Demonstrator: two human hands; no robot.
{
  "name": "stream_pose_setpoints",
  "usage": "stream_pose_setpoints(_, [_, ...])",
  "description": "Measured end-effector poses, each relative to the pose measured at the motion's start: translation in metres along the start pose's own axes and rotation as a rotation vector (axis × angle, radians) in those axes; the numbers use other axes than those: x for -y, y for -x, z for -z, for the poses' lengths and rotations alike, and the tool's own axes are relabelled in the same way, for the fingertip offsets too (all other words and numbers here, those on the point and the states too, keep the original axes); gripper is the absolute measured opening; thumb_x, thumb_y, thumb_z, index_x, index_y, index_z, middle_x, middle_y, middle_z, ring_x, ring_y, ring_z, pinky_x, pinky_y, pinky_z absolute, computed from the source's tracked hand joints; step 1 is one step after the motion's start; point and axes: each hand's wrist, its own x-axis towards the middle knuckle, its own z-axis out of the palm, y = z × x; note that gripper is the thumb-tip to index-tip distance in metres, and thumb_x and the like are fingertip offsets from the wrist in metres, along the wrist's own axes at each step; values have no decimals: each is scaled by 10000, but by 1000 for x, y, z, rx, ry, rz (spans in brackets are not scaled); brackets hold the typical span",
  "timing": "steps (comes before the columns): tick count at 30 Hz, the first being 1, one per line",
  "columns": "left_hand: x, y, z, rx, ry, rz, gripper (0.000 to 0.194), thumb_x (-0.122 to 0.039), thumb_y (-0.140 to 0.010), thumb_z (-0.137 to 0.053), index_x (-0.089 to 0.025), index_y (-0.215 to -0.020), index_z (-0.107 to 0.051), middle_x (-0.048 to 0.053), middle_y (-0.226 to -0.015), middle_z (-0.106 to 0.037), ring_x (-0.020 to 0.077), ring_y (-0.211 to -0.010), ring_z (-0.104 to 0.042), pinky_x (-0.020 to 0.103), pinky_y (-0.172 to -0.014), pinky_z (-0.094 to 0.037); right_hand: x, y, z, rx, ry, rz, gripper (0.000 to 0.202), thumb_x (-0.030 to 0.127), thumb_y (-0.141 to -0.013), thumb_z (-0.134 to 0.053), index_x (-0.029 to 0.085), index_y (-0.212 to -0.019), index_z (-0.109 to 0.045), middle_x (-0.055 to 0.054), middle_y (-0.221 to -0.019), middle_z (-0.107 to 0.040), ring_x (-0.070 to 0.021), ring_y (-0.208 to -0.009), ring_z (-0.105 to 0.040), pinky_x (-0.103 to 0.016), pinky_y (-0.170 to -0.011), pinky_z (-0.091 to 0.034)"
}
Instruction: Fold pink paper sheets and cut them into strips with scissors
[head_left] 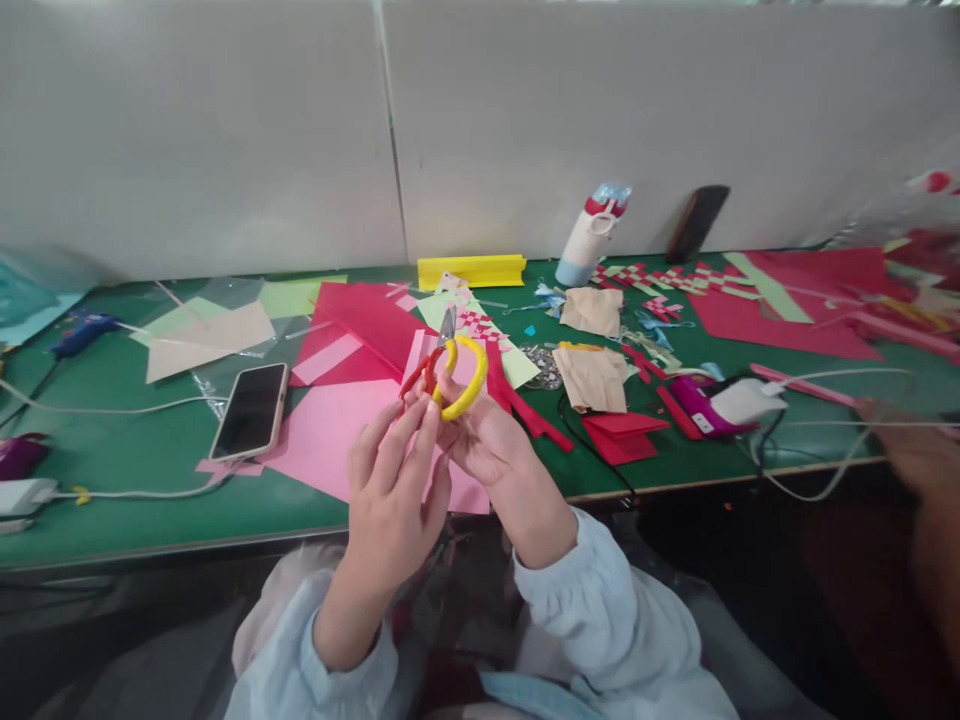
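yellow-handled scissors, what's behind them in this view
Behind the blades of the scissors, light green paper and some checked paper show. The right hand hides whatever lies behind the lower handle.

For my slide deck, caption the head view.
Right hand holds yellow-handled scissors, left hand beside it, before a green table strewn with coloured paper.

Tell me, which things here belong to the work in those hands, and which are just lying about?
Likely part of the work:
scissors, held at the right hand
small red piece, at the left hand
pink paper
red paper

Probably just lying about:
phone beside the pink paper
bottle near the wall
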Motion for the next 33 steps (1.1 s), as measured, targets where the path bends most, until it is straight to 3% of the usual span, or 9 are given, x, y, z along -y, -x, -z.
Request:
stream_pose_setpoints(12, [2,1,1,-33,62,31,671,-78,-809,-577,-149,-1447,-383,172,-1355,-548,292,-1291,-465,481,-1063,-411,-5,-2,-4,-12,69,31,122,205,-758,-717,184,-815,-610,16,-726,-668,-135,-752,-677,-235,-701,-599])
stream_pose_setpoints(21, [2,-1,-1,-61,62,49,623,-94,-825,-570,-163,-1425,-416,160,-1334,-572,283,-1280,-487,476,-1044,-438,-8,-3,-4,-74,23,24,94,173,-748,-702,185,-765,-610,30,-679,-642,-105,-662,-630,-211,-660,-566])
stream_pose_setpoints(27, [8,-8,-6,-267,47,158,357,-121,-782,-691,-185,-1130,-651,96,-1069,-720,219,-999,-662,390,-904,-538,-17,-8,2,-103,40,32,100,122,-708,-691,167,-746,-611,20,-631,-641,-95,-569,-597,-162,-469,-471])
stream_pose_setpoints(33, [16,-14,-9,-367,46,188,189,-132,-749,-738,-187,-927,-707,52,-909,-760,185,-837,-706,332,-800,-564,-23,-9,-4,-215,-53,44,75,64,-754,-617,134,-730,-606,2,-609,-637,-75,-530,-577,-149,-488,-488])
